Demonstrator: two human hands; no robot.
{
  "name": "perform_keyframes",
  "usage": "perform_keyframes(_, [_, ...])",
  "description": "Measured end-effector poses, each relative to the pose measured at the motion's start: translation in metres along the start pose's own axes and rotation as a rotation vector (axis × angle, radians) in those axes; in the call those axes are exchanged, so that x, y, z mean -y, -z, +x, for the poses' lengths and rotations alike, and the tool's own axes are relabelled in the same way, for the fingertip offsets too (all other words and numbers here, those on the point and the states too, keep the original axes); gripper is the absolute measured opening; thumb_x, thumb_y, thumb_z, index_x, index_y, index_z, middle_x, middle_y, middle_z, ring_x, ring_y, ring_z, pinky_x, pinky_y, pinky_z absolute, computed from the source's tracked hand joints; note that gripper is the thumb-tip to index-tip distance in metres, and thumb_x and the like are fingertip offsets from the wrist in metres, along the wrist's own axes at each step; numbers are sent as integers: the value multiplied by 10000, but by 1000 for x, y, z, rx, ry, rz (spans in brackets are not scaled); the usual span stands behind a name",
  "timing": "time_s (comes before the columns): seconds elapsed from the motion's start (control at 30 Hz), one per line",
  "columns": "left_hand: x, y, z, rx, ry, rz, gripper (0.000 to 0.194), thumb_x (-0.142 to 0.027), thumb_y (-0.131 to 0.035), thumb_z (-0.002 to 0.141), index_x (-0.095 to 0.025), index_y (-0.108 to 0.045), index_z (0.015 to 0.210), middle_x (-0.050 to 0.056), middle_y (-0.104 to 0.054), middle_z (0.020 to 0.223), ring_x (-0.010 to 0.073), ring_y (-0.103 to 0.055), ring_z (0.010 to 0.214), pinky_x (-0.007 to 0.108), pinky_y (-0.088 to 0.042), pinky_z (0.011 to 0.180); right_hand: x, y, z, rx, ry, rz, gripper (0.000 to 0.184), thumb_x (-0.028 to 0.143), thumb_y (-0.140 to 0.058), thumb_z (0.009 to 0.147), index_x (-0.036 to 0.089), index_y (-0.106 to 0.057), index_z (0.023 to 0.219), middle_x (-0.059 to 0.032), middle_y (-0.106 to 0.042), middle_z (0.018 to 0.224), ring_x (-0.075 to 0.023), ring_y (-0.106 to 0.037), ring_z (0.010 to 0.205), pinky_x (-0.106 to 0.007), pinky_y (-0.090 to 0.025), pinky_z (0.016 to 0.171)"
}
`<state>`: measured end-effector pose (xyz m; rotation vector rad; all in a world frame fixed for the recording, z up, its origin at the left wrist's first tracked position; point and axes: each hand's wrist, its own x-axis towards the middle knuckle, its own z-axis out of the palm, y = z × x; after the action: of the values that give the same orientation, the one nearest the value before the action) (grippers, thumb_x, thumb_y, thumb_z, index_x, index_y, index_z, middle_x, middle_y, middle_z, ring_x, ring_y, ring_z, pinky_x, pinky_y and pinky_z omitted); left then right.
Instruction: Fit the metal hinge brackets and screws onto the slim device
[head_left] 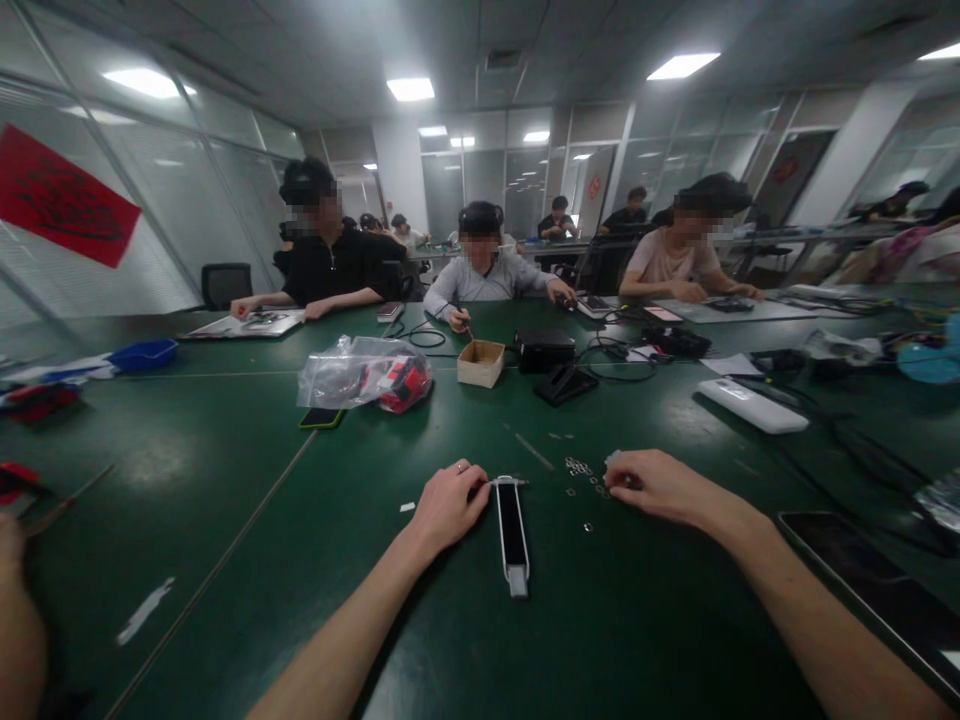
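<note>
On the green table in front of me lies a long narrow black device with a white frame and a grey block at its near end. A thin metal rod crosses its far end. My left hand rests on the table to the left, thumb and fingers closed at the rod's left tip. Over on the right, my right hand pinches a small pale piece, mostly hidden by the fingers. Between the hands, nearer the right one, several small metal rings lie scattered, with one ring apart.
Beyond are a clear plastic bag with red items, a phone, a small box, a black box and cables. A white case and a dark tablet lie right. Co-workers sit opposite; another person's arm shows left.
</note>
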<state>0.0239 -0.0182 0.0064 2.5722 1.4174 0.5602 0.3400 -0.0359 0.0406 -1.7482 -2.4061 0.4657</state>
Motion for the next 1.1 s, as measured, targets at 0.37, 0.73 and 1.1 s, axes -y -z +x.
perform_keyframes(0.37, [0,2,-1,0,6,-25,206,-305,-417,905,-203,-596,896,25,-592,882,144,-564,755,259,-412,679,11,-11,4,-23,-21,1,116,207,-567,717,221,-676,681,-34,-644,714,-167,-590,630,-262,-415,556])
perform_keyframes(0.73, [-3,3,-3,-9,34,-42,165,-283,-457,869,-199,-594,906,24,-606,866,150,-562,748,273,-404,678,36,-14,6,-222,-55,-30,130,269,-525,769,195,-606,701,-56,-591,741,-177,-543,644,-299,-420,571])
perform_keyframes(1.1, [-28,14,-11,-321,-156,-121,173,-285,-464,880,-206,-610,929,49,-644,868,174,-574,848,318,-395,779,104,-48,3,-289,169,519,219,337,-424,889,195,-583,841,-16,-554,746,-130,-475,617,-258,-397,565])
